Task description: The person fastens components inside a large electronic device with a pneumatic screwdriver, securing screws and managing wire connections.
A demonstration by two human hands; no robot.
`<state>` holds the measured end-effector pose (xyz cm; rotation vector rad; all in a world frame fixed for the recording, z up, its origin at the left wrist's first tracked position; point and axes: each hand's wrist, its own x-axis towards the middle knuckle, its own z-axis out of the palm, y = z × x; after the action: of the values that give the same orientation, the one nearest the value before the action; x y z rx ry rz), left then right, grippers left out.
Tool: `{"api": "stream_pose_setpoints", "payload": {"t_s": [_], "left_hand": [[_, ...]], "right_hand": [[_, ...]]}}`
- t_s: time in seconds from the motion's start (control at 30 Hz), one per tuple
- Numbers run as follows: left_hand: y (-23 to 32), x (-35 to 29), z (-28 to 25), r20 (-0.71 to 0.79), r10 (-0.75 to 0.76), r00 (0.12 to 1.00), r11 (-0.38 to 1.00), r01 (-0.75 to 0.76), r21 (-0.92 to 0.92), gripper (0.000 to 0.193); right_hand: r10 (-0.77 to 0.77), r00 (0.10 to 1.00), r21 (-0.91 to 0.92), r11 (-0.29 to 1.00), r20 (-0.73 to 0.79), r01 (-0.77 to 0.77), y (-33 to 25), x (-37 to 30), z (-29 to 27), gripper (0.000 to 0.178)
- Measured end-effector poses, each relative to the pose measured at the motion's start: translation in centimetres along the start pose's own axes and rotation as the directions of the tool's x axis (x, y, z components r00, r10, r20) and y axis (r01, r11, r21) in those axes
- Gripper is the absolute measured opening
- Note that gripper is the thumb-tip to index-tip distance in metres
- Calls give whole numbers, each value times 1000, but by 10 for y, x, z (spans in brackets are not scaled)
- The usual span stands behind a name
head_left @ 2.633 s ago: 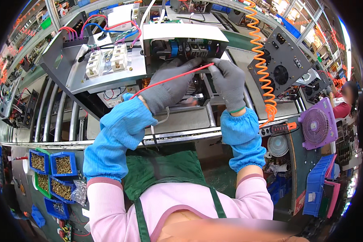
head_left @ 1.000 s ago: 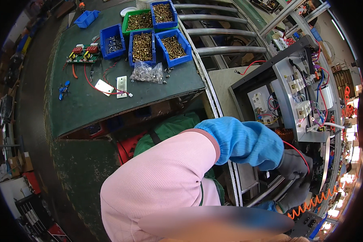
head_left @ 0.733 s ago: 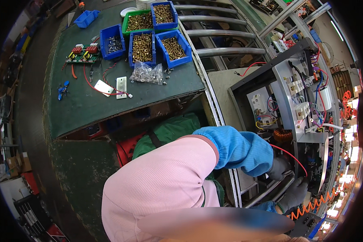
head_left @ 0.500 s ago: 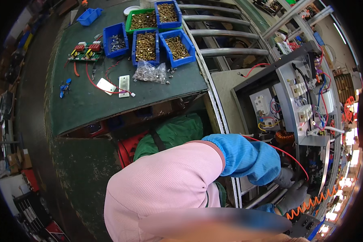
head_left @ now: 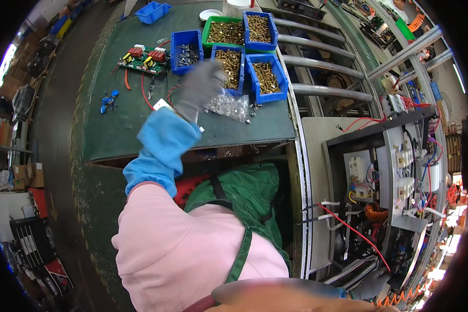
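My left hand (head_left: 200, 87), in a grey glove with a blue oversleeve, is stretched over the table, its fingers smeared by motion. It overlaps the near left side of a blue bin (head_left: 237, 92) of brass-coloured screws. Right beside it lies a clear plastic bag (head_left: 233, 106) of small metal parts. My right hand (head_left: 370, 285), gloved in grey, is low at the right by the open metal chassis (head_left: 391, 138); its fingers are too dark to read. A red cable (head_left: 356, 232) runs down toward it from several cable ends.
More bins stand near: a blue bin (head_left: 173, 51) of silver screws, a green bin (head_left: 207, 32) and two blue ones. A green circuit board (head_left: 140, 60) and blue small parts (head_left: 108, 101) lie on the table (head_left: 125, 135). Metal rollers (head_left: 327, 91) lie beyond its right edge.
My left hand has left the chassis at the lower right and swung up and left to the screw bins. My right hand stays low at the right. The view has shifted.
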<state>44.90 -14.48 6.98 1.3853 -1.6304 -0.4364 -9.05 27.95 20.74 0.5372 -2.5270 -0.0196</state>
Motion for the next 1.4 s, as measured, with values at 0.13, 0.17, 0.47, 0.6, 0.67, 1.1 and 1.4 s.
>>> {"api": "stream_pose_setpoints", "payload": {"t_s": [0.13, 0.17, 0.47, 0.6, 0.67, 1.1, 1.4], "left_hand": [[-75, 41, -60, -340, -128, 932, 723, 322, 611, 44], [-89, 45, -66, -198, -343, 918, 682, 388, 620, 47], [-121, 127, -121, -105, -359, 927, 694, 341, 634, 48], [-110, 153, -138, -184, -326, 927, 701, 368, 611, 48], [-125, 161, -142, -188, -338, 922, 700, 380, 604, 49], [-122, 67, -110, -64, -303, 951, 386, 184, 904, 54], [-146, 54, -138, 52, -473, 880, 540, 243, 806, 80]], "right_hand": [[124, 985, 11, 992, 121, -126, 42, 16, 23, 50], [102, 987, 11, 994, 124, -104, 28, 23, 23, 50], [-39, 977, -50, 998, -209, 29, -14, -7, -12, 41], [-21, 984, -146, 989, -174, -5, -44, -14, -35, 43], [-29, 987, -133, 991, -161, 8, -41, -13, -32, 44], [-401, 560, 213, 643, -725, 736, -11, 1, -9, 45], [-51, 977, 165, 983, -206, 86, 42, 42, 41, 43]]}}
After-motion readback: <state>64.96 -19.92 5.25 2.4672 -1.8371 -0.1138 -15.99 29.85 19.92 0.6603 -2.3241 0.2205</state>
